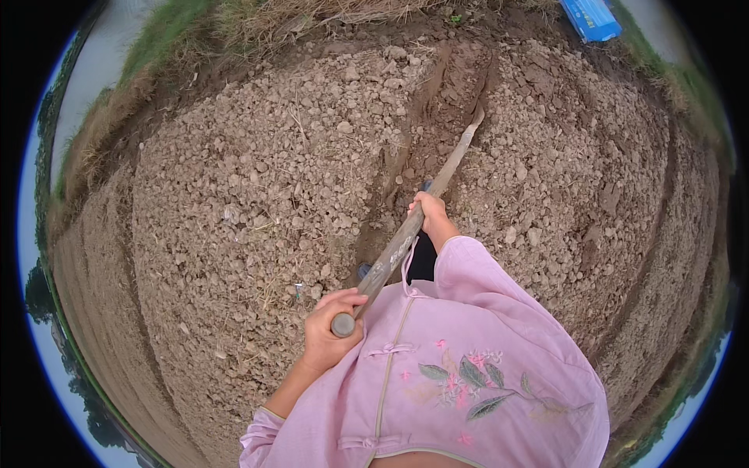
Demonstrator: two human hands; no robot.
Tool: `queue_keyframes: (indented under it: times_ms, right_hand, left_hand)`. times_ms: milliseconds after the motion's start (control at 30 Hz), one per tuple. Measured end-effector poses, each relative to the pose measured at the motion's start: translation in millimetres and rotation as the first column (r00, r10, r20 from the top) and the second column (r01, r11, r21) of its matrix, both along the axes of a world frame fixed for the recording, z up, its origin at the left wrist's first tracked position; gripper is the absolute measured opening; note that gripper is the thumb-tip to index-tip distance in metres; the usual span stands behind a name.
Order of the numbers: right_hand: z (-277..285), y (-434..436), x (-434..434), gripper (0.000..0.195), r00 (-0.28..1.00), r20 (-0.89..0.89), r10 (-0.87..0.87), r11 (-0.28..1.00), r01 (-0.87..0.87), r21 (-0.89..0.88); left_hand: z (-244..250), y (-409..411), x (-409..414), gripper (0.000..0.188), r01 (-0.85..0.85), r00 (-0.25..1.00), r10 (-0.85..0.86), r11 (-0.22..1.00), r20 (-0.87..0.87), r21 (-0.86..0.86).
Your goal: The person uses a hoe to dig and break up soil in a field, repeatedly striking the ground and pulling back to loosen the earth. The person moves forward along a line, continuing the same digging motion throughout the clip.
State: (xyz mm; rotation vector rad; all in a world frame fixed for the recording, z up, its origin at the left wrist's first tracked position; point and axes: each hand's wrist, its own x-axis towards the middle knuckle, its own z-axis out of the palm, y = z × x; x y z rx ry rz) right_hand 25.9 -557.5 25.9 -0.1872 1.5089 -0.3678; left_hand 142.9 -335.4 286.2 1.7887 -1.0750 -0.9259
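A long wooden tool handle point(391, 261) slants across my front, from its rounded butt near my body up towards the far furrow. Near that butt, my left hand point(333, 327) wraps the shaft. Further along it, my right hand point(430, 212) grips the wood with the fingers curled around. The far end of the shaft meets the dirt at the furrow's right side, and whatever head it carries is not plain to see. The dug furrow point(453, 88) shows darker, moist soil between two beds of clods.
Cloddy soil beds lie left point(251, 169) and right point(562, 169) of the furrow. Dry grass point(263, 26) edges the far side, with water point(96, 76) beyond at left. A blue printed bag point(592, 20) lies at the far right. My shoes point(364, 270) stand in the furrow.
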Motion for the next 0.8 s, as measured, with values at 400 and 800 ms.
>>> queue_keyframes:
  times_ms: [400, 800]
  right_hand:
    - [84, 151, 9, 0.019, 0.995, 0.096, 0.028, 0.999, -0.03, 0.028]
    - [57, 67, -18, 0.013, 0.996, 0.083, 0.043, 0.999, -0.042, -0.012]
  left_hand:
    - [59, 141, 20, 0.027, -0.084, 0.996, 0.085, 0.994, 0.024, -0.066]
    - [31, 71, -2, 0.022, 0.033, 0.999, -0.032, 0.989, 0.012, -0.146]
